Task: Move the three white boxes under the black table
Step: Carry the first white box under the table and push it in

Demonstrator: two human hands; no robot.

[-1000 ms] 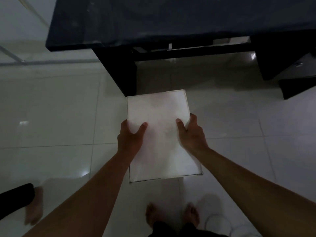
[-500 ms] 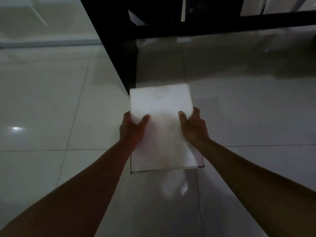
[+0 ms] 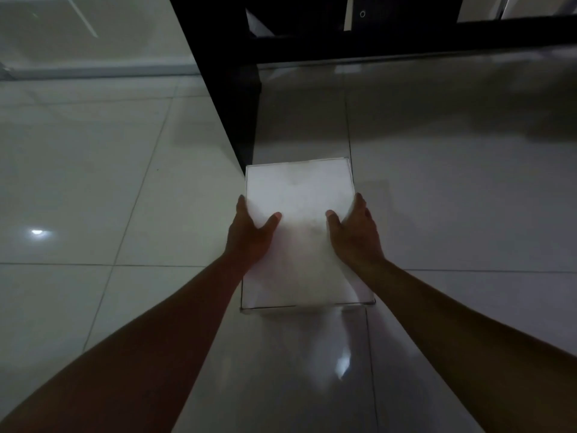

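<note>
A white box point(image 3: 299, 195) sits low over the tiled floor, its far edge just right of the black table's side panel point(image 3: 231, 98). My left hand point(image 3: 249, 235) grips its left side with the thumb on top. My right hand point(image 3: 356, 232) grips its right side the same way. Whether the box rests on the floor or hangs just above it, I cannot tell. Only this one white box is in view. The table top is out of frame; its black crossbar point(image 3: 406, 42) runs across the top.
Glossy light floor tiles point(image 3: 93, 198) spread to the left and right. Shaded floor point(image 3: 452, 126) lies beyond the box, under the table. Pale objects point(image 3: 259, 23) show behind the crossbar at the top.
The view has dropped low and forward toward the table's underside. The box, held in both hands, has come down and moved closer to the side panel; my feet have left the frame.
</note>
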